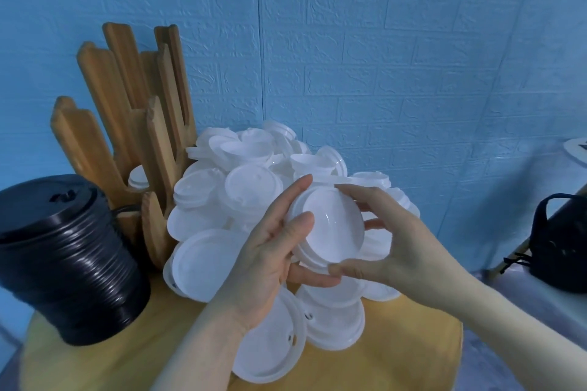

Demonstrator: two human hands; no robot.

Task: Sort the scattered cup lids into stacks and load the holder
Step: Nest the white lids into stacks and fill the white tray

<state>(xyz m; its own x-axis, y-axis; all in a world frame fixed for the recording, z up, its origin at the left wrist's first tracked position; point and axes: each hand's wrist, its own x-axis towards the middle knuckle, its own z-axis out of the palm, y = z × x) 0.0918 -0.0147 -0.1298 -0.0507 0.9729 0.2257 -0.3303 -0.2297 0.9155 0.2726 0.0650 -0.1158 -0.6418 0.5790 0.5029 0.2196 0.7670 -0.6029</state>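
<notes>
A big heap of white cup lids (241,187) covers the middle of a round wooden table (95,365). Above the heap, both hands hold a small stack of white lids (330,228), underside facing me. My left hand (270,260) cradles it from the left, fingers and thumb curled round the rim. My right hand (390,238) pinches the rim from the right, thumb below and fingers on top. A wooden lid holder (133,124) with tall slats stands at the back left, with a few white lids (138,179) in one slot. A tall stack of black lids (70,260) stands at the left.
A blue brick-pattern wall rises right behind the table. A black bag (559,241) sits on another surface at the right edge. Bare tabletop shows at the front left and front right of the heap.
</notes>
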